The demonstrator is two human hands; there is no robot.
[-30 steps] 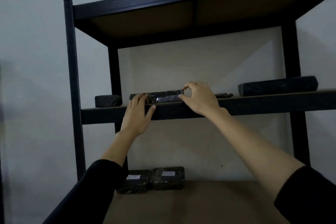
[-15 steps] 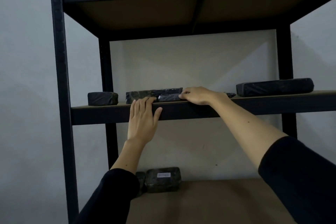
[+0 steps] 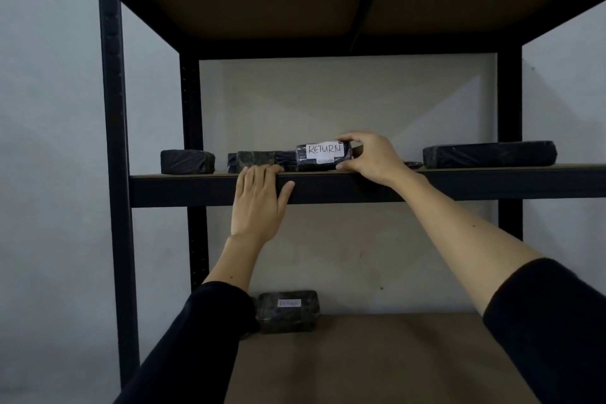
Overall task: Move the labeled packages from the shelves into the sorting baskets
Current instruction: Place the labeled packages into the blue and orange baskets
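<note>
Lower-shelf package: label illegible, left end hidden by sleeve. RETURN package: tilted up on middle shelf, pinched by right hand. Left hand: laid flat on shelf edge, fingers straight. Long package is seen right.

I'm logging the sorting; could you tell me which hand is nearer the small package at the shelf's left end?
Left. The left hand rests on the shelf edge just right of the small package; the right hand grips the RETURN package farther right.

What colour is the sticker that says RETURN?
White, with reddish-brown handwriting; the label shows clearly in the head view.
</note>
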